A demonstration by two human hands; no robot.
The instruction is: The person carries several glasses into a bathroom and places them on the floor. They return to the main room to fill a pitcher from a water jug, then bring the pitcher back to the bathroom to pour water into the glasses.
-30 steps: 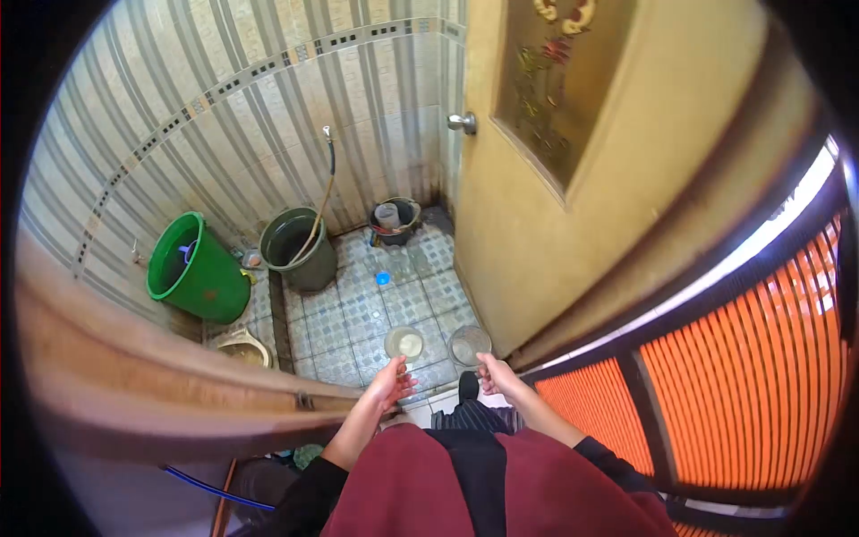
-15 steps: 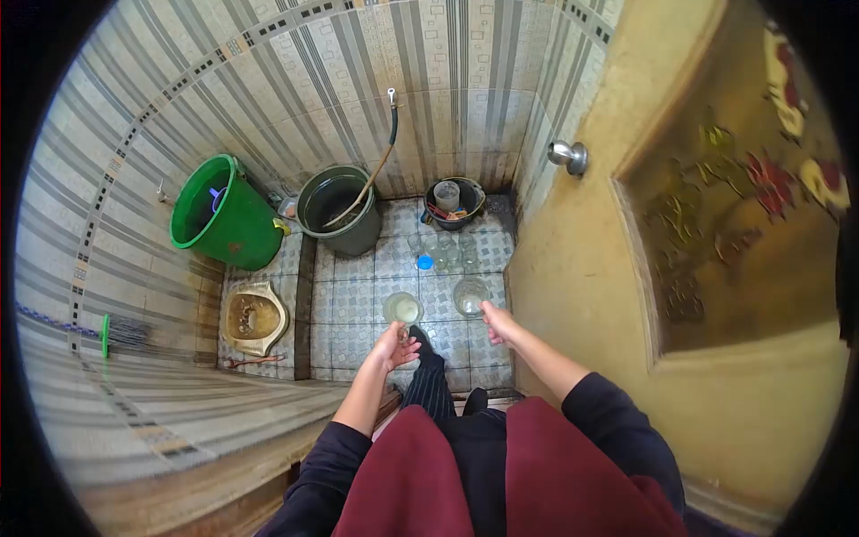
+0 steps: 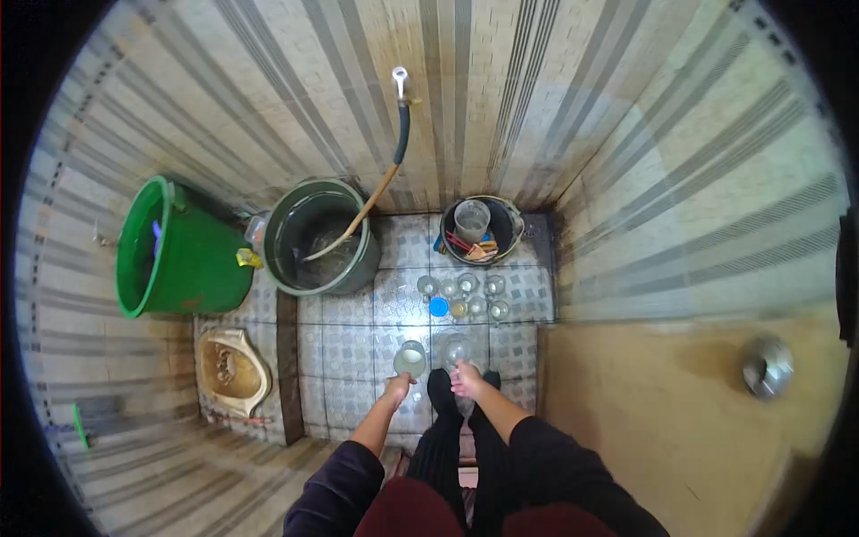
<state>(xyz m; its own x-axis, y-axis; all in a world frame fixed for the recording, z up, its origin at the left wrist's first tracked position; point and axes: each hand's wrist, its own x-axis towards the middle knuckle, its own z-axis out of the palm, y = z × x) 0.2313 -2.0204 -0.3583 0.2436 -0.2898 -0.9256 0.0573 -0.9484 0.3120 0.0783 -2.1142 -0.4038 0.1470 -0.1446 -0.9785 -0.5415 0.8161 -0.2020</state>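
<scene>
My left hand [image 3: 399, 388] is closed at the near side of a round, cup-like container [image 3: 411, 356] with a pale, cloudy bottom. My right hand [image 3: 466, 379] is closed at the near edge of a clear round container [image 3: 455, 348], which hangs above the tiles by my feet. Fingers hide the parts they grip. Beyond them, several small clear glasses [image 3: 468, 283] stand grouped on the floor, with a round blue item [image 3: 438, 307] at their left.
A grey bucket [image 3: 369, 268] of water has a hose [image 3: 369, 204] running into it from a wall tap [image 3: 400, 79]. At the left are a green bucket [image 3: 210, 282] and a squat toilet [image 3: 259, 385]. A black pail [image 3: 508, 243] holds supplies. The door [image 3: 644, 394] stands at right.
My view has tilted downward and I have stepped in, with both feet now side by side. Both hands still hold their containers, now closer to the group of glasses.
</scene>
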